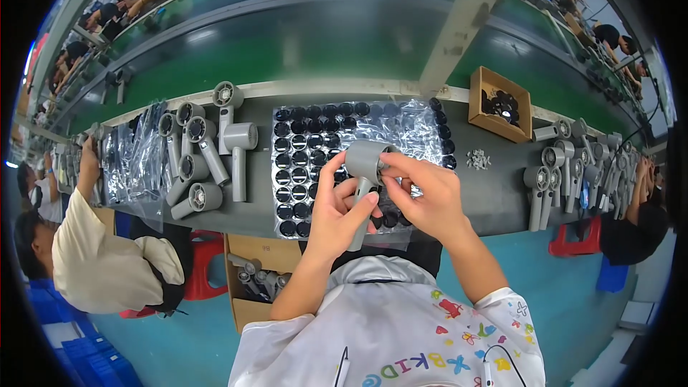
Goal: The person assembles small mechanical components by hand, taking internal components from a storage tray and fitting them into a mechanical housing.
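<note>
In front of my chest I hold a grey handheld fan point(364, 159) with its handle pointing down. My left hand point(334, 209) is closed round the handle and the underside of the fan's head. At the right-hand end of that head, the bent fingers of my right hand point(428, 199) press together against the rim; whatever they pinch is hidden. Beneath my hands lies a clear plastic tray point(410, 129) bearing rows of round black caps point(299, 142), part of it covered by my hands.
Grey fans point(208, 150) stand and lie to the left beside plastic bags point(136, 165). Further fans point(566, 165) cluster at the right. A cardboard box point(530, 118) holds black parts, near small pale pieces point(478, 160). Beyond runs a green conveyor point(301, 46); co-workers sit on both sides.
</note>
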Motion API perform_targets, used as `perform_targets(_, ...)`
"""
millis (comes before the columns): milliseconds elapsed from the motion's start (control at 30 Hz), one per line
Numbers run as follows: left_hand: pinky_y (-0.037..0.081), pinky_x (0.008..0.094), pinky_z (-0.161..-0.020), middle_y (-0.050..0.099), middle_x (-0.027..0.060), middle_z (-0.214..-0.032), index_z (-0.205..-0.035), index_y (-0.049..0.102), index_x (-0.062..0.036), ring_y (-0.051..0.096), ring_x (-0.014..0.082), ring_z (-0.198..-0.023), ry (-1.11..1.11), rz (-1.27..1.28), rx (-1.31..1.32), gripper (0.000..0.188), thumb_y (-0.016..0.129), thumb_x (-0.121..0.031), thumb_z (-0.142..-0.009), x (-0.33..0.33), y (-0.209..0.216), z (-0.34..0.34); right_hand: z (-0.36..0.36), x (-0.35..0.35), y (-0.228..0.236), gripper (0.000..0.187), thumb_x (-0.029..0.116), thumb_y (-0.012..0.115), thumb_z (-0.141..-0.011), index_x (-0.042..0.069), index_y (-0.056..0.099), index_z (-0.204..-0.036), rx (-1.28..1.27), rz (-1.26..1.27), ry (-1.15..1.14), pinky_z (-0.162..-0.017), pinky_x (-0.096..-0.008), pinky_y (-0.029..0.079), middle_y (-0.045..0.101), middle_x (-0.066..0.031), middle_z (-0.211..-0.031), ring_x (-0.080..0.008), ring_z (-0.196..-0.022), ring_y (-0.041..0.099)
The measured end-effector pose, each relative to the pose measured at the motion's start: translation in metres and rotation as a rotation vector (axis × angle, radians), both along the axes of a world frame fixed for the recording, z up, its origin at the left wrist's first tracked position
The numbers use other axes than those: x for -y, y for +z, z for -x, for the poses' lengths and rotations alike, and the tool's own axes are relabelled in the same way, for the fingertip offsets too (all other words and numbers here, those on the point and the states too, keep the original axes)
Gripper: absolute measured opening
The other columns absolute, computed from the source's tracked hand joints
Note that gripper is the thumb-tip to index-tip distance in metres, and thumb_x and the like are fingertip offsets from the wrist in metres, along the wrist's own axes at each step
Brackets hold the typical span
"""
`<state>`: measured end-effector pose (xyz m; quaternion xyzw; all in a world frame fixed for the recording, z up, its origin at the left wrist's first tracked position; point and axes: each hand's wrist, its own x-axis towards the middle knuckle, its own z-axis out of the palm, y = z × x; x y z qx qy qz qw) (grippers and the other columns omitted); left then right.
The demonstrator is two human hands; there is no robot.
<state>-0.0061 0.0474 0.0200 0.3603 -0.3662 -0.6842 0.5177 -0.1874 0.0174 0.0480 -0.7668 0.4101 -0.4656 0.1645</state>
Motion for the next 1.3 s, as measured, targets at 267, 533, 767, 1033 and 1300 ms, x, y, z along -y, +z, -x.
perform_targets(267, 0.059, 0.0271, -0.058, 0.066, 0.0198, -0.118, -0.153, 0.022, -0.0062, 0.071, 0.0168, -0.085, 0.087, 0.003, -0.013, 0.073, 0.066, 0.0, -0.095, 0.001, -0.008, 0.002, -0.016, -0.026, 0.004, 0.06, 0.004, 0.073, -0.074, 0.013, 0.068, -0.133, -0.402, 0.08, -0.019, -0.058, -0.0318, 0.053, 0.074, -0.0178, -0.116, -0.0223, -0.055, 0.061)
perform_targets(533, 0.062, 0.0323, -0.067, 0.07, 0.0224, -0.113, -0.152, 0.025, -0.004, 0.074, 0.0228, -0.084, 0.113, -0.034, -0.074, 0.067, 0.064, -0.002, -0.097, 0.008, -0.014, -0.016, -0.003, -0.022, 0.004, 0.048, -0.01, 0.061, -0.082, 0.006, 0.071, -0.126, 0.007, -0.252, 0.035, -0.069, -0.033, 0.059, 0.064, -0.0222, -0.136, -0.0238, -0.08, 0.076)
perform_targets(767, 0.058, 0.0405, -0.091, 0.067, 0.0304, -0.121, -0.152, 0.028, -0.0011, 0.075, 0.0294, -0.089, 0.226, -0.109, -0.179, 0.063, 0.059, -0.008, -0.097, 0.016, -0.039, -0.023, 0.007, -0.006, -0.04, 0.027, 0.0, 0.074, -0.079, 0.01, 0.076, -0.104, -0.463, -0.167, 0.044, -0.074, -0.0334, 0.058, 0.069, -0.0085, -0.129, -0.025, -0.089, 0.072)
perform_targets(1033, 0.059, 0.0412, -0.088, 0.067, 0.0314, -0.121, -0.15, 0.029, -0.0011, 0.075, 0.0303, -0.087, 0.232, -0.139, -0.172, 0.062, 0.059, -0.008, -0.097, 0.016, -0.046, -0.023, 0.012, 0.004, -0.045, 0.012, 0.002, 0.072, -0.089, 0.006, 0.077, -0.099, 0.028, -0.444, -0.015, -0.07, -0.0294, 0.054, 0.07, -0.0068, -0.113, -0.0141, -0.085, 0.069)
perform_targets(1300, 0.064, 0.0358, -0.057, 0.066, 0.0295, -0.119, -0.148, 0.024, -0.0075, 0.075, 0.0321, -0.077, 0.165, -0.082, -0.198, 0.065, 0.064, -0.01, -0.096, 0.014, -0.04, -0.023, 0.023, 0.009, -0.057, 0.028, 0.02, 0.056, -0.106, -0.002, 0.061, -0.122, 1.246, -1.113, 0.343, -0.073, -0.0316, 0.061, 0.068, -0.0202, -0.124, -0.0192, -0.092, 0.071)
